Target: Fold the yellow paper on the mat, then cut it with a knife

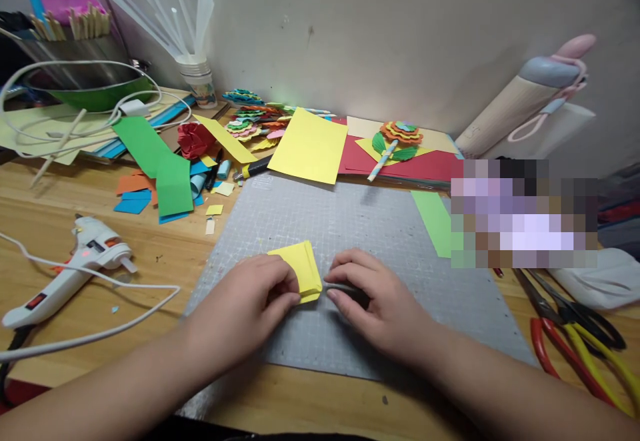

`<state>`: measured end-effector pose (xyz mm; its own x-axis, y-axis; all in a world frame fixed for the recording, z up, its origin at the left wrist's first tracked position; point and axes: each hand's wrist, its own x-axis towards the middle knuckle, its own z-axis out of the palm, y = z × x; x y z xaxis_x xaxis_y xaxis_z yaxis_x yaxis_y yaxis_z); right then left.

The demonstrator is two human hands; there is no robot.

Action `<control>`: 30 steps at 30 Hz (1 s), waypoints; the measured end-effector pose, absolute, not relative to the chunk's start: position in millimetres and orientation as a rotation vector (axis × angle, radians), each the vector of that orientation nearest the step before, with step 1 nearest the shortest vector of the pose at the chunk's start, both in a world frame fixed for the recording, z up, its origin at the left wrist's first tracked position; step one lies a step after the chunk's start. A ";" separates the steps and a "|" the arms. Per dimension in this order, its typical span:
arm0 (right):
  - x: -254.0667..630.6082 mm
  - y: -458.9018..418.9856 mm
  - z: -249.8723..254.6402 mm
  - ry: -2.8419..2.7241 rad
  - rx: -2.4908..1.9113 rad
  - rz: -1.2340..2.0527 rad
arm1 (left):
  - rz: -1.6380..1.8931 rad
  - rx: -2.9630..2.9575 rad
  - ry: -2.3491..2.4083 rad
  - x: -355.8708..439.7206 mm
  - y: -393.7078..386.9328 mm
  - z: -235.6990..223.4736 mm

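A small folded piece of yellow paper (307, 269) is on the grey cutting mat (390, 227), with creased flaps along its right and lower edges. My left hand (263, 291) pinches its lower left part between thumb and fingers. The fingers cover that side of the paper. Just beyond the right edge, my right hand (373, 297) is held with curved fingers and a gap between thumb and fingers. I see nothing in it, and its fingertips look slightly apart from the paper.
A hot glue gun (75, 271) with a white cord lies left. Yellow sheet (310, 147), green strips (173, 184), paper scraps (133, 201) and a paper flower (400, 137) are behind. Right are a green strip (433, 221), scissors (547, 347) and a blurred-out patch.
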<state>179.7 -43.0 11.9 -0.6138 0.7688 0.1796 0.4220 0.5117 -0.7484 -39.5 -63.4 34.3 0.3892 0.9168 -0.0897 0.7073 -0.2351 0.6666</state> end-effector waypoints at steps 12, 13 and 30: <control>183.4 -43.2 23.0 -1.773 -1.137 1.401 | 0.688 1.889 1.424 -1.8 -50.9 55.9; 183.8 -41.9 24.2 -1.746 -1.132 1.461 | 0.748 1.916 1.465 -3.6 -48.5 57.1; 179.9 -37.8 30.2 -1.606 -1.110 1.814 | 0.440 1.298 0.977 -9.7 -42.2 38.1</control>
